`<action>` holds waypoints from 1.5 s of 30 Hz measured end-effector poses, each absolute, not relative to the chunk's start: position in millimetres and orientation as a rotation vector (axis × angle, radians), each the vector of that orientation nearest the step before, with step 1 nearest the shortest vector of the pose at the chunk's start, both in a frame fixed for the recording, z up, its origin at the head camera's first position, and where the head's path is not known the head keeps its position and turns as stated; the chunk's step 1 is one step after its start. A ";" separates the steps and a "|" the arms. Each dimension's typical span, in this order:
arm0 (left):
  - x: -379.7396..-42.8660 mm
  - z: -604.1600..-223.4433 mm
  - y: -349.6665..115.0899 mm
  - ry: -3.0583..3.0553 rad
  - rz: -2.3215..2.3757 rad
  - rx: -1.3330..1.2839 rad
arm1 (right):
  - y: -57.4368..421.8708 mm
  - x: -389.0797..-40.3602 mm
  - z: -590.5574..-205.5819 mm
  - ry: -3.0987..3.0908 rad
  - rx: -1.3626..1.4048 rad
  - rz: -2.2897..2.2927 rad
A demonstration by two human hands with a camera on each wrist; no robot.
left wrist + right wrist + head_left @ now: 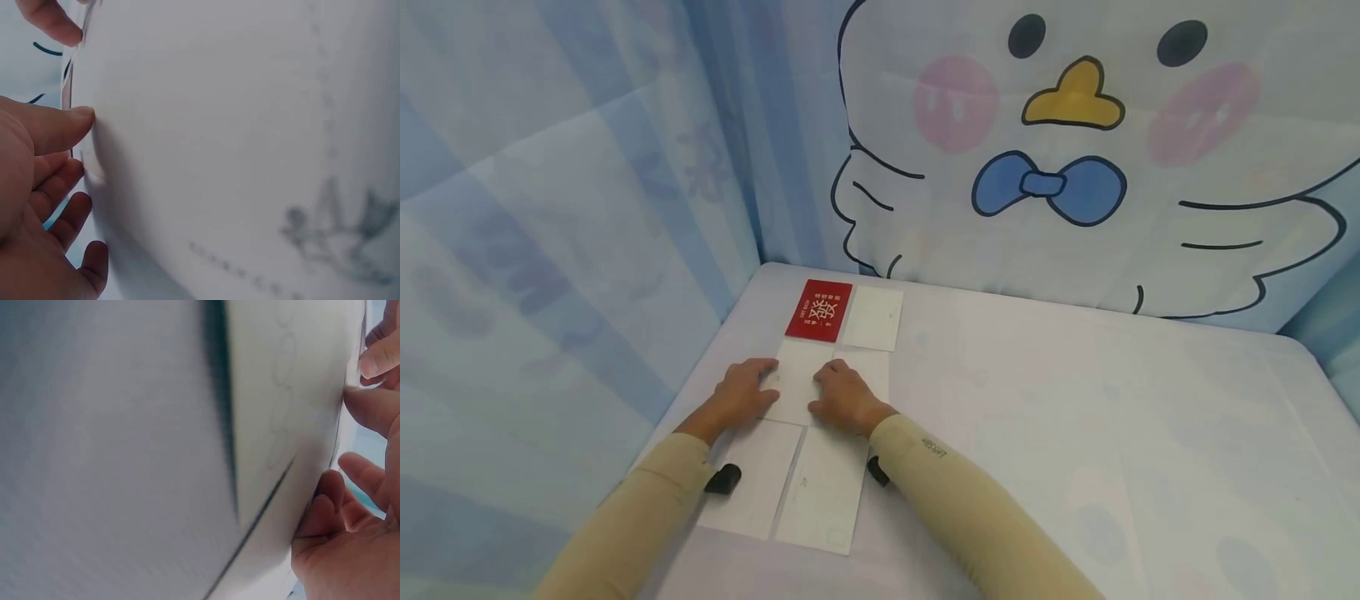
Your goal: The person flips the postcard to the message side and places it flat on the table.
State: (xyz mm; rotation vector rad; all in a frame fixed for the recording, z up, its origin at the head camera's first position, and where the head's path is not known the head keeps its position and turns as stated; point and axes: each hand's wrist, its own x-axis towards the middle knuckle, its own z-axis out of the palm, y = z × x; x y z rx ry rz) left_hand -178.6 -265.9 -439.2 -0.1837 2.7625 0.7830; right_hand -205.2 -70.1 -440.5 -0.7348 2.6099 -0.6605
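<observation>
A white card lies flat between the two hands, in the middle row of a small grid of cards. My left hand touches its left edge with thumb and fingers spread. On the card's right side rests my right hand, its fingertips on the paper. That hand partly covers another white card. In the left wrist view, the thumb presses on a white sheet that bears a blurred grey drawing. Loosely bent fingers of the right hand meet the paper in the right wrist view.
A red card with light characters and a white card form the back row. Nearest the front lie two more white cards, a left one and a right one. A pale cloth covers the table; printed curtains stand behind and left.
</observation>
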 end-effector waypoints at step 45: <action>-229.4 -399.4 -277.3 2.709 1.000 -0.188 | -52.6 -255.9 -417.3 2.701 -0.612 -0.856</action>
